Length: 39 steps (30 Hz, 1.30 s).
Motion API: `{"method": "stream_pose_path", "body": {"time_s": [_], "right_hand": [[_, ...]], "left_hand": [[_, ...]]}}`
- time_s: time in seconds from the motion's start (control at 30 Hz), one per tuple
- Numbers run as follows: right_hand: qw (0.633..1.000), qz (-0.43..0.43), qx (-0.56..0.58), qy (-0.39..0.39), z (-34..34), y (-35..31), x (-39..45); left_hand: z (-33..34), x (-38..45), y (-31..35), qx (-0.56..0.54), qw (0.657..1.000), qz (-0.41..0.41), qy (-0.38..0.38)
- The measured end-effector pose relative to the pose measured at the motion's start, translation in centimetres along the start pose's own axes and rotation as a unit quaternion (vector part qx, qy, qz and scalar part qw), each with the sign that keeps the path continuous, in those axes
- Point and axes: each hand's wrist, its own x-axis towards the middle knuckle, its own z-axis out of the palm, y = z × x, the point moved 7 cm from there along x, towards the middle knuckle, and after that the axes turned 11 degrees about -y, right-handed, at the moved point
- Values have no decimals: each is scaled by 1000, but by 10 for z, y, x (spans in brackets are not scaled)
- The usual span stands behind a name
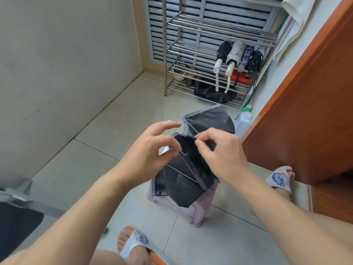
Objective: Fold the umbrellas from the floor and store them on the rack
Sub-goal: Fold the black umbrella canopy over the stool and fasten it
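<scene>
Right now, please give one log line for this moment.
step: folding umbrella | left hand: pinches canopy | right hand: pinches fold | rack: four umbrellas stored

pink stool (198, 211) | white bottle, green cap (243, 119) | red box (241, 78)

The umbrella (183, 175) was matt black cloth; behind it, the rack (210, 29) was polished metal; the floor (107, 134) beneath was glossy tile.
</scene>
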Motion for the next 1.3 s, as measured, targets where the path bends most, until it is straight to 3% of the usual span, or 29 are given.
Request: {"method": "stream_pose_path", "body": {"time_s": [0.17, 0.27, 0.33, 0.43, 0.53, 0.63, 0.7, 0.97, 1.13, 1.3], "right_hand": [[997, -56, -16, -56, 21, -10, -14], [997, -31, 46, -55, 20, -5, -21], [992, 45, 120, -17, 11, 15, -30], [951, 240, 176, 84, 0, 73, -68], [914, 356, 180, 75, 14, 112, -110], [916, 338, 215, -14, 36, 107, -120], [923, 311, 224, -29, 42, 98, -114], [951, 206, 225, 40, 34, 75, -89], [935, 264, 229, 65, 39, 92, -88], [949, 241, 193, 69, 43, 93, -87]], "left_hand": [[8, 5, 5, 33, 998, 47, 8], [8, 3, 2, 49, 997, 59, 25], [9, 1, 1, 53, 996, 55, 34], [7, -3, 4, 50, 996, 57, 42], [1, -7, 8, 61, 994, 71, 51], [1, -10, 6, 63, 994, 72, 51], [1, -11, 6, 54, 995, 65, 51], [0, -15, 5, 27, 997, 50, 52], [-2, -21, 0, 17, 998, 37, 51], [-3, -22, -2, 9, 998, 29, 50]]}}
